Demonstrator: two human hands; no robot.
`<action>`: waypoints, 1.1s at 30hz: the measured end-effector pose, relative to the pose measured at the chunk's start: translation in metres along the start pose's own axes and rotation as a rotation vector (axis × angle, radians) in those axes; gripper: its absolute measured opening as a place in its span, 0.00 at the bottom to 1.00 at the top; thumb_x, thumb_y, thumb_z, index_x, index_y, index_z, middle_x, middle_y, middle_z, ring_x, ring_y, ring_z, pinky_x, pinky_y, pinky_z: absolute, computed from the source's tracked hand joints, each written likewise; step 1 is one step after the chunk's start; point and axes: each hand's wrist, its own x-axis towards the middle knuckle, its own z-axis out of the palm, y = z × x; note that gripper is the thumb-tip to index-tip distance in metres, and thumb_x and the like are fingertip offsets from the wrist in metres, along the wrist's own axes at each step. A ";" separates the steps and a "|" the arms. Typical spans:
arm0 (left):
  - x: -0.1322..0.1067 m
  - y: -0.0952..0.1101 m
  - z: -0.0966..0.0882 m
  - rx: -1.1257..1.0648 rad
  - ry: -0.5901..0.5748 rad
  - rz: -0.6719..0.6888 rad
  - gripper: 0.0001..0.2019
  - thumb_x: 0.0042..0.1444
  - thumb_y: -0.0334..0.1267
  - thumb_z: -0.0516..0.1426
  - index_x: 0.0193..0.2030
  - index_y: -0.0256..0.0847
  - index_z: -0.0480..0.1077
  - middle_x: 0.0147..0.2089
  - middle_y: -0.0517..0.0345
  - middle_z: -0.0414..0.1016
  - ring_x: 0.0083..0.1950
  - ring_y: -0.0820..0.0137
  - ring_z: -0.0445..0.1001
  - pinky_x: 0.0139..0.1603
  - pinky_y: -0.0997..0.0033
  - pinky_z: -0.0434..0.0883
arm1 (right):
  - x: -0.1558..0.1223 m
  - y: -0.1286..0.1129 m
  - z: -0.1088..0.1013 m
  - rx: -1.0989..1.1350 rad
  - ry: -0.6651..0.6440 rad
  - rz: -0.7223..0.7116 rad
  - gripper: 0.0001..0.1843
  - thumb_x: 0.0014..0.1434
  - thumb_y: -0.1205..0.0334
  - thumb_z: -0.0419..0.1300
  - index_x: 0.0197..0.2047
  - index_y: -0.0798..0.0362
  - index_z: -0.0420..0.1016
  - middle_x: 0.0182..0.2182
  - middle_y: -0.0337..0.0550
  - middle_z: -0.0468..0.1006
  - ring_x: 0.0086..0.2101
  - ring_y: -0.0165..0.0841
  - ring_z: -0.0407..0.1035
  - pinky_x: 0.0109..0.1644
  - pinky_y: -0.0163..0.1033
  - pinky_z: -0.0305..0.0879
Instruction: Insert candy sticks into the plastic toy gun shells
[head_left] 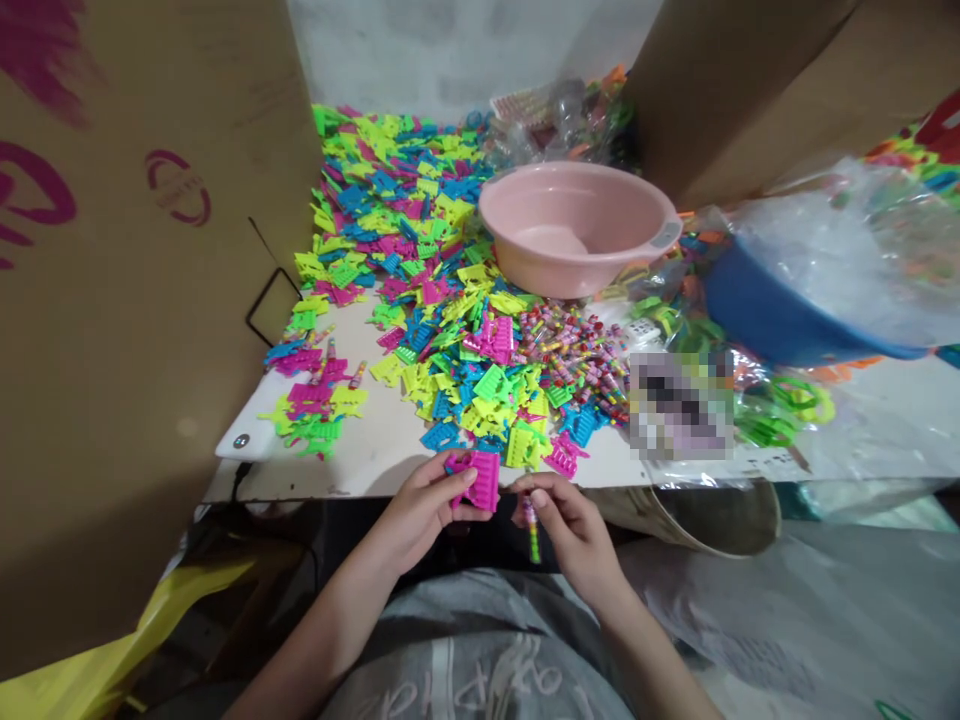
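My left hand [442,497] grips a bright pink plastic piece [486,482] with a ridged, slotted face, just over the table's front edge; a bit of blue shows behind it. Close by on the right, my right hand [566,520] pinches a small tube of candies [532,528] in a printed wrapper, its green end pointing down. Before both hands lies a large heap of similar plastic pieces [450,300] in yellow, green, blue and pink. Beside that heap is a pile of small wrapped candy tubes [577,350]. A smaller cluster of pieces [319,395] lies at the left.
A pink basin [577,185] stands behind the candy pile. To its right is a blue basin [787,310] with clear plastic bags. Cardboard boxes [172,330] wall in the left and back right. A bucket [720,515] sits below the table edge. A white device [244,435] lies at left.
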 end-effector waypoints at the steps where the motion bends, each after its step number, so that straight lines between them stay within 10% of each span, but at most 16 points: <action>1: -0.003 0.000 0.003 -0.012 -0.023 -0.013 0.23 0.41 0.43 0.73 0.40 0.36 0.72 0.35 0.56 0.78 0.33 0.70 0.76 0.31 0.72 0.77 | 0.000 0.000 0.004 0.006 0.011 -0.015 0.16 0.66 0.47 0.59 0.42 0.50 0.79 0.27 0.40 0.76 0.28 0.30 0.72 0.32 0.34 0.70; 6: -0.009 -0.002 0.010 0.002 -0.045 -0.006 0.22 0.41 0.40 0.73 0.39 0.36 0.70 0.29 0.61 0.77 0.27 0.75 0.74 0.27 0.78 0.73 | -0.001 0.000 0.015 0.021 -0.027 -0.056 0.15 0.67 0.48 0.56 0.44 0.48 0.79 0.31 0.40 0.73 0.23 0.27 0.66 0.23 0.30 0.64; 13: -0.012 -0.007 0.012 0.057 -0.031 0.003 0.22 0.42 0.43 0.72 0.38 0.37 0.68 0.30 0.62 0.76 0.28 0.76 0.74 0.29 0.78 0.72 | -0.004 0.003 0.019 0.054 0.015 -0.166 0.07 0.66 0.54 0.61 0.44 0.46 0.72 0.37 0.40 0.75 0.39 0.31 0.71 0.45 0.34 0.69; 33: -0.008 -0.001 0.002 0.585 -0.038 0.168 0.18 0.45 0.49 0.69 0.33 0.43 0.68 0.24 0.63 0.74 0.27 0.69 0.73 0.31 0.73 0.71 | -0.003 -0.010 0.007 -0.290 -0.112 -0.190 0.08 0.65 0.58 0.57 0.35 0.49 0.63 0.31 0.40 0.73 0.32 0.31 0.67 0.38 0.36 0.63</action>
